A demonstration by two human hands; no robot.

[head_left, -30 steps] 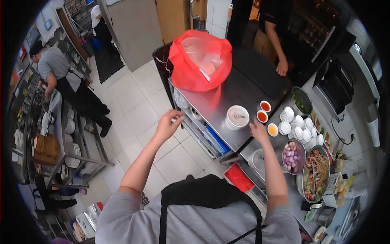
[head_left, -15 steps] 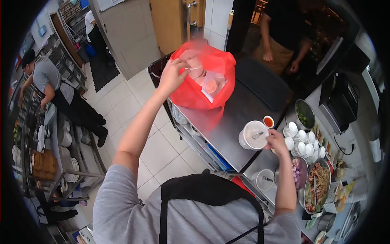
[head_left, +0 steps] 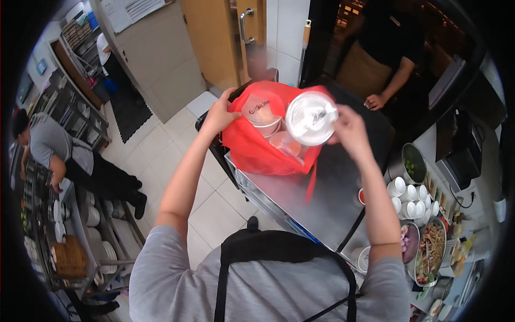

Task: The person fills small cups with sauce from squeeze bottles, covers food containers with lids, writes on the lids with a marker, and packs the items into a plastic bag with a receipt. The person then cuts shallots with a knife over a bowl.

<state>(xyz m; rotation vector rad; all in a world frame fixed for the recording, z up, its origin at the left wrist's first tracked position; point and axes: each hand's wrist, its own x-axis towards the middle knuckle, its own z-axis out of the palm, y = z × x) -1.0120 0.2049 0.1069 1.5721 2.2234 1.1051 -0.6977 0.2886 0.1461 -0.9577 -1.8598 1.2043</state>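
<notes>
A red bag [head_left: 252, 156] stands on the steel counter with its mouth spread. My left hand [head_left: 220, 114] is closed on its left rim, the thumb on the inner side. Inside the bag sit a lidded tub with black handwriting [head_left: 263, 114] and a tub with orange contents [head_left: 285, 143]. My right hand [head_left: 350, 130] grips a round plastic tub [head_left: 310, 119] by its right edge. That tub hangs tilted over the right part of the bag's mouth, its lid facing me, and hides what lies behind it.
A small cup of red sauce [head_left: 361, 196] is on the counter [head_left: 332, 188], partly behind my right forearm. Stacked white cups [head_left: 409, 201], a pot of greens [head_left: 410, 163] and a noodle tray [head_left: 431, 249] stand at right. One person [head_left: 383, 53] is across the counter, another [head_left: 70, 150] at left.
My right hand has carried the tub from the counter up and left to the bag. My left hand has shifted from above the bag's contents to its left rim.
</notes>
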